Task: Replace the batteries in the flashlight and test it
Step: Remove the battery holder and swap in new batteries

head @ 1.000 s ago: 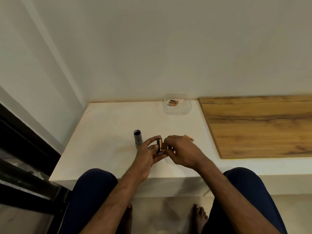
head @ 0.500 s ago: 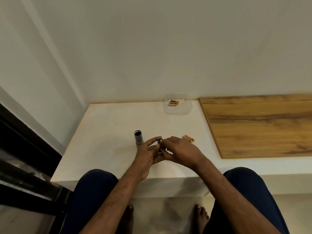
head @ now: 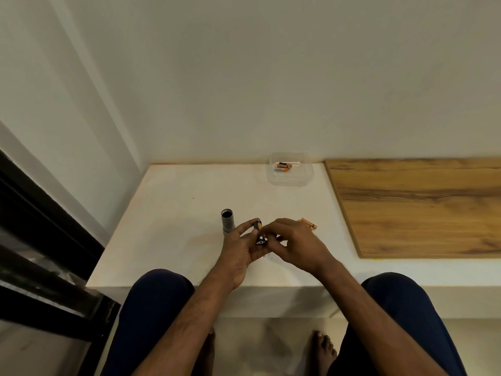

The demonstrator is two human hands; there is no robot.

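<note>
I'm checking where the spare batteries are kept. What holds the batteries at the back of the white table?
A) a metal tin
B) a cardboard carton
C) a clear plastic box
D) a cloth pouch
C: the batteries near the wall lie inside a see-through plastic box on the white table, its clear walls showing the surface beneath.

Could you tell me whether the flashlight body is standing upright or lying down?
Upright: the flashlight body stands on the table, open dark end up.
</note>
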